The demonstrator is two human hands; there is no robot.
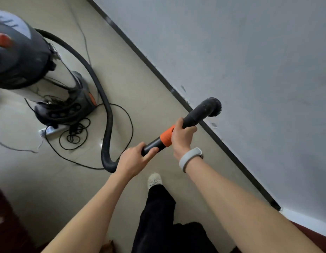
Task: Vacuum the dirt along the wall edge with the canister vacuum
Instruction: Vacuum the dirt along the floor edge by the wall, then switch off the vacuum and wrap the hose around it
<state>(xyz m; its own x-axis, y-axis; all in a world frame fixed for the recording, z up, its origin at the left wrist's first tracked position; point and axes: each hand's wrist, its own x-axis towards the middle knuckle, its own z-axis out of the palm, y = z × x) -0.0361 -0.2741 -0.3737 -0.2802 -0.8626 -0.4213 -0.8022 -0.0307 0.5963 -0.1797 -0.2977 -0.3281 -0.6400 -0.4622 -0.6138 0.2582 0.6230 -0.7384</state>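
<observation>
Along the dark baseboard [222, 141] where the grey wall [250, 61] meets the beige floor [140, 79], both hands grip the vacuum wand [178, 129]. Right hand [182, 137] is wrapped around the wand just ahead of the orange collar [166, 136], a white wristband [189, 157] on that wrist. Left hand [134, 159] is curled around the wand's rear end, where the black hose [105, 110] joins it. Round brush nozzle [211, 106] at the wand tip sits over the baseboard line, bristles facing the wall; can't tell if they touch it. Hose loops from the left hand back across the floor up to the canister vacuum [21, 57], which stands at left, well apart from the wall, blurred, with an orange knob on top. Thin black power cord [76, 132] lies coiled and looped on the floor beside the canister's base, next to a white power strip [50, 130]. One light shoe [154, 179] and a black trouser leg [158, 216] show below the hands.
</observation>
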